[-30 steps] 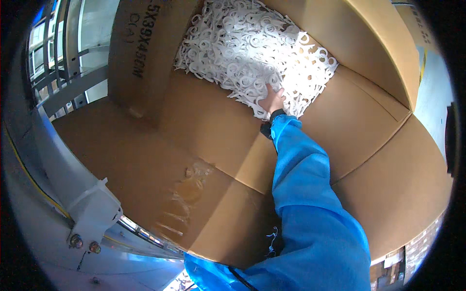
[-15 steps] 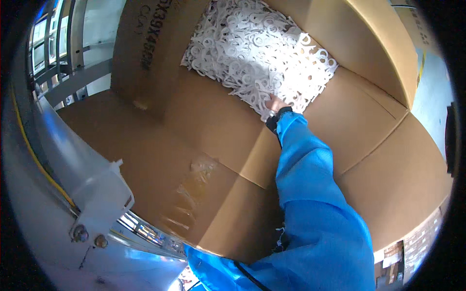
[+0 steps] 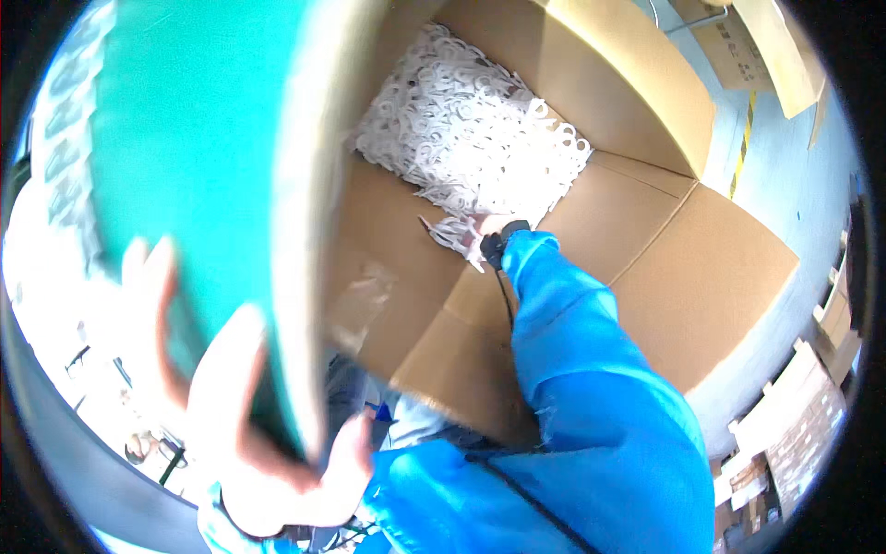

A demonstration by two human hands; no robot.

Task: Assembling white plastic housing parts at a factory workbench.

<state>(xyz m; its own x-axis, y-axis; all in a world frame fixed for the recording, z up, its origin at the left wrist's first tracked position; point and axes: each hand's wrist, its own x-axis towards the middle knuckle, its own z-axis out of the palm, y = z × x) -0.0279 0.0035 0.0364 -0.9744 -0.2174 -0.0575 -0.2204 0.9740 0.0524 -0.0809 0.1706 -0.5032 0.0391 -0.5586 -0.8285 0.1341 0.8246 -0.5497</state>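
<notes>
My right hand (image 3: 489,226) is inside a large cardboard box (image 3: 655,268), closed on a bunch of small white ring-shaped pieces (image 3: 452,236) at the near edge of the heap. That heap of white ring-shaped pieces (image 3: 471,125) lies at the box's far end. Close up at the left, a large green thing with a flat face (image 3: 194,129) and a pale edge is blurred; its full shape is cut off. My left hand (image 3: 268,434) grips its lower end, fingers spread against the green side and thumb by the pale edge.
The box's tall side flap (image 3: 637,65) rises at the far right. Beyond it are another cardboard box (image 3: 734,51) and yellow-black floor tape (image 3: 742,148). Stacked cardboard (image 3: 803,425) stands at the lower right. The green thing covers the box's left part.
The green thing and my left hand have come into view at the left. My right hand has drawn slightly back from the heap, with white pieces in it. The view has shifted.
</notes>
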